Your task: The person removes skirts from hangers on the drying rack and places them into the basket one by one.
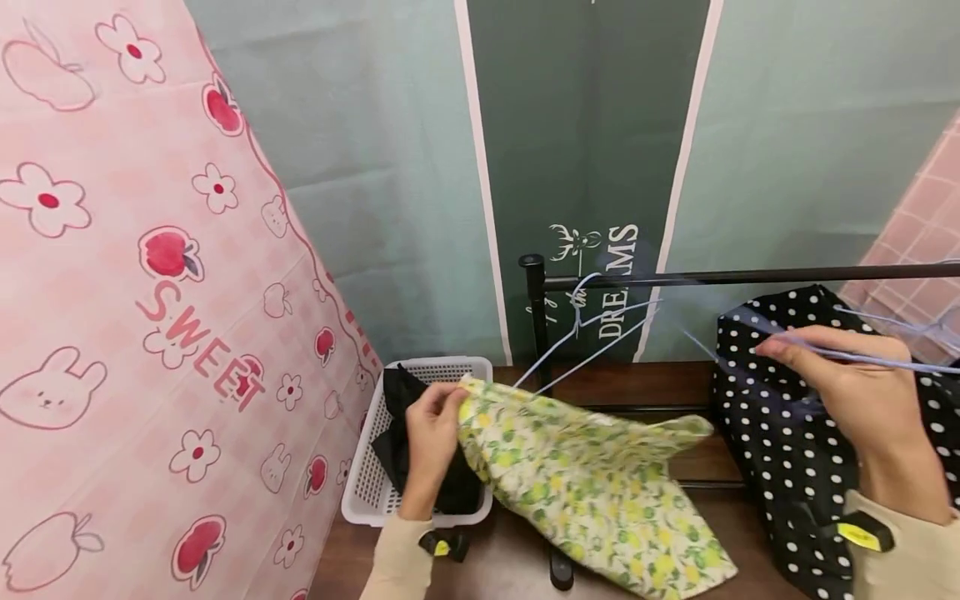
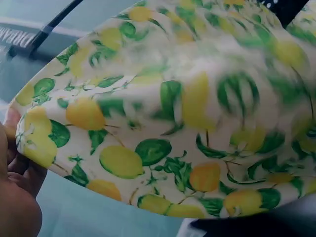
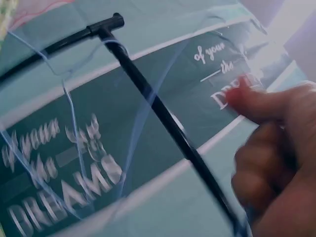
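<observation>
Lemon-printed white cloth, thin and softly creased [image 1: 585,492], lies between the two hands in the lower middle of the frame, its long axis slanting from the left hand [image 1: 437,421] down toward the lower right. That hand pinches the cloth's upper-left corner between thumb and fingers, so it is plainly the nearer one. The right hand [image 1: 862,392] hangs apart from the cloth, above and to the right; its fingers are curled, but with pale-blue strands blurred about it I cannot tell whether it grips one.

A slender pale-blue hanger [image 1: 578,321] hooks over a round, smooth black rail [image 1: 712,277] just above the cloth. Its lower-left end meets the cloth's upper edge, just right of the left hand; whether it sits inside the fabric or behind it is hidden. Its other end points right, toward the right hand.

Seen from the left wrist, the cloth spreads in a broad, curved sheet with yellow and orange fruit and green leaves.

Near the left forearm stands a white, perforated plastic basket [image 1: 367,492] with crumpled black fabric [image 1: 457,492] inside. Black cloth with white polka dots [image 1: 787,467] drapes in loose folds below the right hand.
</observation>
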The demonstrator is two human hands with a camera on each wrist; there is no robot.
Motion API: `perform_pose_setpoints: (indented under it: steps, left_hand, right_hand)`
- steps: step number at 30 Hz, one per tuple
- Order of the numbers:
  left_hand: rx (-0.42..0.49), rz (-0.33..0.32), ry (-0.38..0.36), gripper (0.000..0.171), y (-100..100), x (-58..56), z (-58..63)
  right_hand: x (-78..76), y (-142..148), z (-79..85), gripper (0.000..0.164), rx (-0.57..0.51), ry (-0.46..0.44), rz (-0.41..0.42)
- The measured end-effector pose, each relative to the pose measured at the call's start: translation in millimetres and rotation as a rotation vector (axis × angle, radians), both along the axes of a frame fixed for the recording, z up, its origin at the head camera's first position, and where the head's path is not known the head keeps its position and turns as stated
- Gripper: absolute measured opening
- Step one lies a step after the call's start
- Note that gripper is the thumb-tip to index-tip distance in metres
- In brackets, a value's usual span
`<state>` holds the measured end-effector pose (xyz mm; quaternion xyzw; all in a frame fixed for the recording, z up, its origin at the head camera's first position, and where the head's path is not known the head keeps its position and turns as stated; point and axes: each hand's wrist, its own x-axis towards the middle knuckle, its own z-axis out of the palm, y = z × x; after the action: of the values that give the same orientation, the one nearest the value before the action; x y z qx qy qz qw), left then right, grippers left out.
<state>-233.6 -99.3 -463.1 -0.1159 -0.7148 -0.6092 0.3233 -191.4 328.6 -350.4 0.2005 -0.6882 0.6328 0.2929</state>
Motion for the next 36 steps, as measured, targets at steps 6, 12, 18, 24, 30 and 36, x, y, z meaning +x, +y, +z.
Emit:
perform_pose_setpoints:
  steps: [6, 12, 18, 24, 30, 36]
  left_hand:
    - [0.017, -0.003, 0.006, 0.013, -28.1, 1.6, 3.8]
    - [-0.009, -0.013, 0.037, 0.006, -25.6, 3.0, 2.8]
    - [0.000, -0.001, 0.075, 0.004, -26.1, 0.8, 5.7]
    - [0.024, -0.003, 0.092, 0.006, -26.5, 1.9, 12.0]
    - [0.018, 0.013, 0.121, 0.006, -30.3, 2.9, 22.3]
    - [0.034, 0.030, 0.138, 0.007, -36.3, 3.0, 28.7]
  right_hand:
    - [8.7, 5.4, 11.4, 0.013, 0.367, -0.114, -0.255]
    - [10.0, 6.6, 0.6, 0.014, 0.401, -0.197, -0.234]
    - [10.1, 10.2, -5.2, 0.017, 0.457, -0.150, -0.178]
    - [11.3, 14.3, -12.7, 0.019, 0.464, -0.186, -0.162]
    - [11.7, 17.5, -17.6, 0.022, 0.468, -0.233, -0.172]
    - [12.1, 18.7, -18.1, 0.019, 0.487, -0.291, -0.196]
